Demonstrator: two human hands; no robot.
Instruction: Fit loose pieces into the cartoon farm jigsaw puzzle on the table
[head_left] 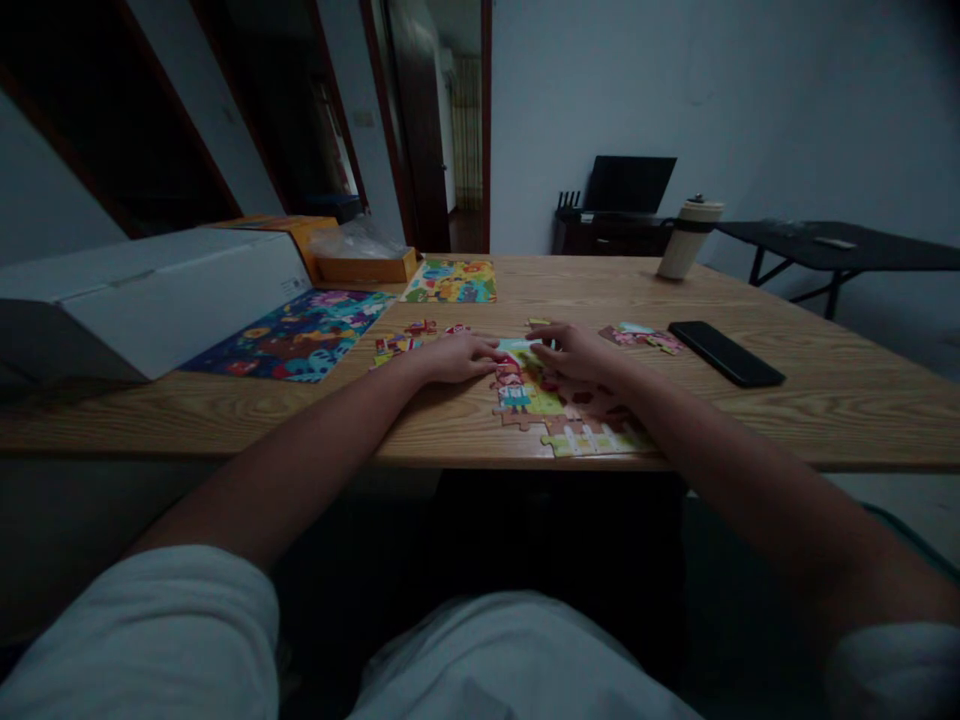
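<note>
A partly joined jigsaw puzzle (547, 405) lies near the table's front edge, showing a small figure and a white fence. My left hand (461, 357) rests at its upper left, fingers spread with the tips on the puzzle's edge. Over the puzzle's upper part is my right hand (574, 352), its fingers bent and apart, touching the pieces; nothing shows held in it. Loose pieces (396, 346) lie left of my left hand, and more loose pieces (645, 336) lie beyond my right hand.
A black phone (725, 352) lies at the right. A white box (165, 290), a dark blue picture sheet (300, 330), an orange box (367, 268) and a yellow picture sheet (454, 281) are at the left and back. A cream bottle (688, 240) stands at the back right.
</note>
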